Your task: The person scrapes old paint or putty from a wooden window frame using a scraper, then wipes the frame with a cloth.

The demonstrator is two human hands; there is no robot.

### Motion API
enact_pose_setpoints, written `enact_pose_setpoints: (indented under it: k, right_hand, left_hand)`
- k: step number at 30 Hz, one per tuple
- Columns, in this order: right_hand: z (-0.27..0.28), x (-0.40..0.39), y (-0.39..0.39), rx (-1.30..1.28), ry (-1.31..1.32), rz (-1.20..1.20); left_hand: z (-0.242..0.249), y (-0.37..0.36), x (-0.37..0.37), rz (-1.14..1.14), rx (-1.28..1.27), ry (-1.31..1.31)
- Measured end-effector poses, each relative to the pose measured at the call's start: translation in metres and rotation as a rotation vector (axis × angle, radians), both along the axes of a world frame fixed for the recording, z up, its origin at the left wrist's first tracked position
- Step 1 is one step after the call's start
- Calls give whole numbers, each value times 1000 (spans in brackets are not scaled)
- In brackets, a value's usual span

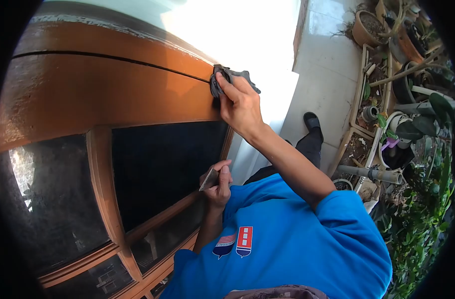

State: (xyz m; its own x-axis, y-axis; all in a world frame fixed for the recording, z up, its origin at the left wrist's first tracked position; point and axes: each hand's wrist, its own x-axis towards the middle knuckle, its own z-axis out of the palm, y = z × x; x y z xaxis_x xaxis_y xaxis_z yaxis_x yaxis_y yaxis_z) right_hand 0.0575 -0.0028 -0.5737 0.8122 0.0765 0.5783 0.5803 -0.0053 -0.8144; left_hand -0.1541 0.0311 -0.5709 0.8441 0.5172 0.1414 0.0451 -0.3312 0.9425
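Note:
My right hand (243, 105) is closed on a crumpled dark grey cloth (245, 79) and holds it against the right end of the orange-brown wooden panel (152, 89), where a dark groove meets the white edge. Lower down, close to my blue shirt, my left hand (220, 185) grips a thin, flat, greyish piece (209, 180) between thumb and fingers. What the piece is cannot be made out. Dark glass panes (162, 164) in a wooden frame (102, 174) lie to the left of this hand.
A bright white surface (247, 35) adjoins the panel. Beyond it, a tiled floor (323, 65) runs along planter boxes (359, 112), clay pots (369, 27), a grey pipe (374, 174) and leafy plants (416, 214) on the right. My shoe (311, 120) rests on the tiles.

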Motion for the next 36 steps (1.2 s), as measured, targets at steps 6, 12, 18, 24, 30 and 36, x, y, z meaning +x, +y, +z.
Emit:
enact_pose_setpoints:
  k: [6,12,18,24,30,36]
  right_hand:
    - [71,12,9,120,-203,6]
    - [-3,10,9,23,-94,-47]
    - [99,18,29,253,-348,-116]
    - [195,37,-27,537,-285,308]
    - [141,16,-140,885,229,515]
    - [36,-33,-188,464,825,535]
  left_hand:
    - [4,-7,2,33,-37,33]
    - [12,-4,0,37,20,-41]
    - [13,-12,-4,96,-104,-46]
    - [23,-20,10,-47,-72,-130]
    - [24,-31,12,-96,-156,-153]
    - [30,-44,14,-152,-312,-159]
